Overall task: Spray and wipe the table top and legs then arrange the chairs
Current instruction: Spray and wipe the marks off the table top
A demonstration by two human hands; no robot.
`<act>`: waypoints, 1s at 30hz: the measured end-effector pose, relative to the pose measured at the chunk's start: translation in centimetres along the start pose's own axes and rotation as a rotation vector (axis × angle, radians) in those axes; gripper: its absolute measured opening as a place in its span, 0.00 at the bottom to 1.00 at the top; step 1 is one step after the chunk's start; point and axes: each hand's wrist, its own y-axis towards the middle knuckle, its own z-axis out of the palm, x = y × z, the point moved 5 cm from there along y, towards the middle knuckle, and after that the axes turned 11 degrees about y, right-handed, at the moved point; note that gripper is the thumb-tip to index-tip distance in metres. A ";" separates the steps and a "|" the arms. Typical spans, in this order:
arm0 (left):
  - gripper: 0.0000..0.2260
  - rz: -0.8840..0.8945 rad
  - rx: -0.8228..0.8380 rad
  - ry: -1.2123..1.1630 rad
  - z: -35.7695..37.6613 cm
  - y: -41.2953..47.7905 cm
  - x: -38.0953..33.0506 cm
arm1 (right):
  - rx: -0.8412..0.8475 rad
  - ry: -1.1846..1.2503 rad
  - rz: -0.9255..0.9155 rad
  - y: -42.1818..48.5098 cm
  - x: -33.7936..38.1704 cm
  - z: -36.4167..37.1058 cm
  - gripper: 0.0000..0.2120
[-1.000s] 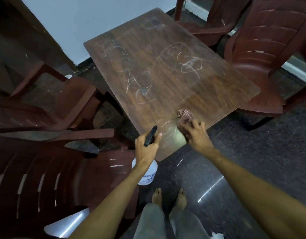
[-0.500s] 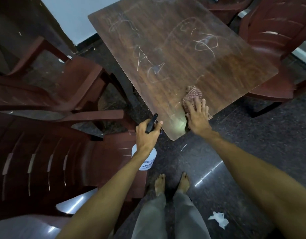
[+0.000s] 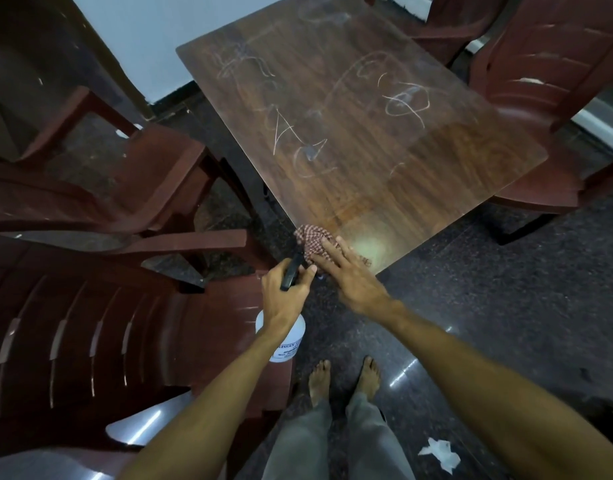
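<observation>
A dark wood-grain table top (image 3: 350,109) carries white chalk scribbles across its far half. My right hand (image 3: 350,278) lies flat on a red checked cloth (image 3: 310,239), pressing it onto the table's near left corner. My left hand (image 3: 286,292) grips a white spray bottle (image 3: 287,336) by its black trigger head, just off the table edge and touching close to the right hand. The table legs are hidden under the top.
Maroon plastic chairs surround the table: one (image 3: 90,341) at near left, one (image 3: 135,181) behind it, one (image 3: 540,81) at right, one (image 3: 447,26) at the far side. A crumpled white tissue (image 3: 440,453) lies on the dark floor by my bare feet (image 3: 343,375).
My right hand slid the cloth leftward along the near edge to the table's left corner. The left hand kept its hold on the bottle, now next to the right hand.
</observation>
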 end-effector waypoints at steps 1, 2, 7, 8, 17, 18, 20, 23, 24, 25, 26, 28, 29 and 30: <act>0.11 -0.002 -0.007 -0.010 -0.2 0.1 -0.1 | -0.044 0.002 0.056 0.9 -1.2 -1.0 0.39; 0.11 -0.004 -0.019 -0.014 -0.5 0.2 -0.2 | -0.101 0.019 0.170 1.6 -2.6 -2.4 0.37; 0.12 0.034 -0.027 -0.014 -1.0 0.0 -0.6 | -0.176 -0.054 0.299 -1.0 -1.1 -3.1 0.42; 0.13 0.035 -0.021 -0.016 -1.0 0.0 -0.8 | -0.101 -0.080 0.189 -2.4 1.0 -1.9 0.44; 0.11 0.075 0.038 -0.044 -0.2 1.0 -5.4 | -0.327 -0.054 0.614 -3.8 -9.0 -9.5 0.33; 0.12 0.083 0.037 -0.037 0.2 1.4 -6.1 | -0.328 -0.067 0.594 -3.4 -8.6 -9.8 0.33; 0.12 0.085 0.033 -0.019 0.9 2.4 -6.8 | -0.197 -0.091 0.405 -2.6 -6.9 -8.4 0.36; 0.12 0.088 0.039 -0.010 2.4 3.8 -8.8 | -0.154 -0.047 0.251 -2.3 -7.5 -8.9 0.37; 0.12 0.096 0.048 -0.013 3.0 4.4 -9.6 | -0.232 -0.013 0.345 -2.0 -9.4 -10.6 0.35; 0.12 0.102 0.058 -0.013 3.5 4.9 -10.1 | -0.309 0.002 0.485 -2.0 -11.5 -12.1 0.32; 0.12 0.113 0.067 -0.004 4.3 5.7 -10.9 | -0.370 0.005 0.618 -2.0 -13.8 -13.7 0.30; 0.12 0.129 0.081 0.005 5.5 6.9 -12.3 | -0.397 -0.064 0.745 -1.7 -15.5 -15.3 0.31; 0.12 0.137 0.094 0.010 6.0 7.5 -13.1 | -0.349 -0.106 0.712 -1.3 -15.3 -14.8 0.33; 0.12 0.148 0.101 0.020 6.5 7.9 -13.8 | -0.280 -0.120 0.642 -0.9 -14.5 -13.9 0.35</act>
